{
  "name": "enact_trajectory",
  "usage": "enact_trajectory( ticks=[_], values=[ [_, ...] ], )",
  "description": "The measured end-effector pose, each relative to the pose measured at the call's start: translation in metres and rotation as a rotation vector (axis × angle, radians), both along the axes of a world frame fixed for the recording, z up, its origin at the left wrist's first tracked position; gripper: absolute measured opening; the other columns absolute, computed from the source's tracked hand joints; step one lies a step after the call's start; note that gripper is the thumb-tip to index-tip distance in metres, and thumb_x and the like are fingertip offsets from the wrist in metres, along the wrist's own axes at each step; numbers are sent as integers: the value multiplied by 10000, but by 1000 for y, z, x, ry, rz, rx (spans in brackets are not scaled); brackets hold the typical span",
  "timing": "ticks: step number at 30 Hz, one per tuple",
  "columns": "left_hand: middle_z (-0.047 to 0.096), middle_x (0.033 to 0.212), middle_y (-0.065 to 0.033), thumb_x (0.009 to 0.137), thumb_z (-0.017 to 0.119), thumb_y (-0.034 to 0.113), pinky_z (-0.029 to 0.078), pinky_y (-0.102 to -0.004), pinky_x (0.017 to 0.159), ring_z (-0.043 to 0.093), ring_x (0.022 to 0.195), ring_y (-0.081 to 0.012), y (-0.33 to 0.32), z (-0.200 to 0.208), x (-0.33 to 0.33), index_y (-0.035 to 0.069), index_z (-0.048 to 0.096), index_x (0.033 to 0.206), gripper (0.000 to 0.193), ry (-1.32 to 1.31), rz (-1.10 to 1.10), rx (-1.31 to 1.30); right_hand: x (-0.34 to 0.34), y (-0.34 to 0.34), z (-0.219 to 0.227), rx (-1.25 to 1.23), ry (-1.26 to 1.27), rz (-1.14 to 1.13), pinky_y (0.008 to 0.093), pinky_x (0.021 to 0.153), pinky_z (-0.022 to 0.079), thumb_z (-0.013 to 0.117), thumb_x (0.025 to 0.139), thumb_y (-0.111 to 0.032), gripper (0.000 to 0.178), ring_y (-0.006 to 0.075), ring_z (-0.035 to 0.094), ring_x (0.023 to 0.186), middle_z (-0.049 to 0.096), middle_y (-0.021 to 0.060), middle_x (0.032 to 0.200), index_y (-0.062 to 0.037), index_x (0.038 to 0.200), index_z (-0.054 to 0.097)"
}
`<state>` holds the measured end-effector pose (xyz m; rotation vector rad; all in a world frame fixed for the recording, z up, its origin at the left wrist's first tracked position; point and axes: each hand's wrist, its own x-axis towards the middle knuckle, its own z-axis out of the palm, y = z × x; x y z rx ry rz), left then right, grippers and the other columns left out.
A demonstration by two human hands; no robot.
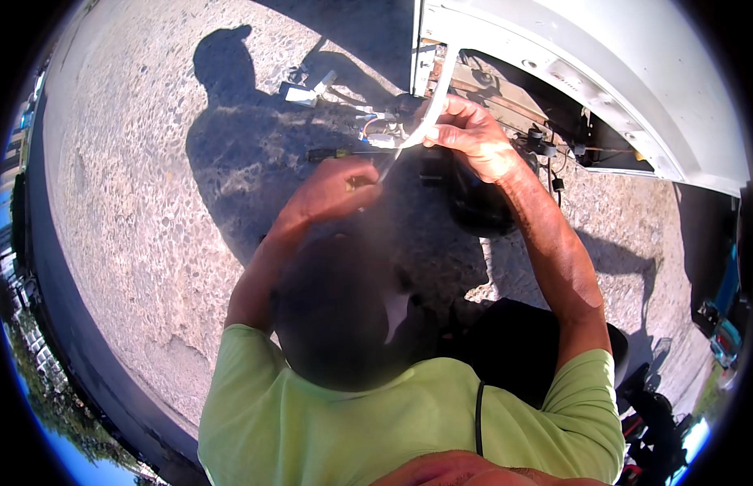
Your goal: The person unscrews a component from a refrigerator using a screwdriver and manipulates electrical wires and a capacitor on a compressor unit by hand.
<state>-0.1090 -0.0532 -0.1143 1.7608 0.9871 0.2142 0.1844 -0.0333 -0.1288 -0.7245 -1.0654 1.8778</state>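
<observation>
Strip of flat white material point(439, 95) sits pinched thumb-to-finger in the right hand point(478, 142); left hand point(341, 189) curls near its lower end, hold unclear. Likely light, bendy; best taken by the edges.

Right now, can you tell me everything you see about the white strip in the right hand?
The white strip is long, narrow and smooth, perhaps plastic, and bright in the sun. It bends in a gentle curve, running from beside the edge of the white metal panel down toward the left hand. The right hand pinches its lower part. Its lower end looks thinner and blurry, so I can't tell whether the left hand grips it, or whether its top is attached.
</observation>
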Motion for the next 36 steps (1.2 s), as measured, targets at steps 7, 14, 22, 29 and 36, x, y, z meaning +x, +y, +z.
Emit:
enact_trajectory(
  ticks=[7,14,22,29,36],
  values=[
    [695,877,-28,856,719,165,495,-283,713,623,814,-108,7,27,-20,16,723,976,191,-142,148,-293,-4,-1,6,9,-164,-43,329,1023,531,701,969,-5,312,161,669,1130,727,67,1199,-25,1280,695],
    [680,931,-26,796,755,160,484,-273,737,605,838,-96,7,25,-18,12,730,988,244,-225,100,-251,3,4,7,159,-567,-63,335,1016,523,704,980,-92,323,192,677,1113,736,73,1199,-47,1299,688],
    [651,920,2,816,757,155,461,-279,722,573,823,-85,7,32,-14,22,734,995,225,-167,107,-277,24,-7,-7,418,-1329,74,492,1007,512,614,968,-323,338,395,669,1131,725,208,1132,-83,1188,704],
    [711,964,-96,864,774,218,530,-363,813,680,933,-250,24,-17,-26,19,750,988,236,101,174,271,31,-32,4,649,-1334,76,464,925,544,723,898,-255,300,360,661,1075,681,142,1097,-51,1111,669],
    [686,1055,-92,878,772,250,521,-441,908,651,1046,-317,43,-55,-31,49,737,989,232,216,292,691,39,-46,-6,821,-1342,37,464,994,516,696,851,-89,284,357,645,1129,665,121,1168,-78,1126,631]
  ],
)
